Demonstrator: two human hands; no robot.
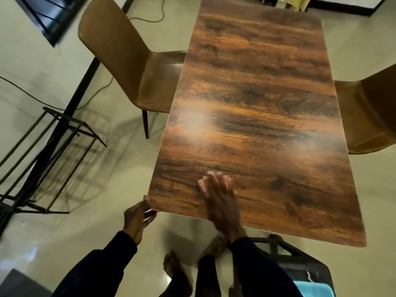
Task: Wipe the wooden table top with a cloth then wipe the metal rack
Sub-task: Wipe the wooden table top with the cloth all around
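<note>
Glossy wood-grain table top (257, 93), metal rack (53, 146)

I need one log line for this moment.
phase: wiping table top | right hand: presses pink cloth near edge | left hand: grips table top corner | metal rack: on floor, untouched

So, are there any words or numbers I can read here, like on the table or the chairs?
None: no word, label, brand or number can be read in this picture.
On the wooden table top, a small dark mark near its left front corner: too small and blurred to tell if it is writing.
The left chair, the right chair, the cloth: no print shows.
</note>
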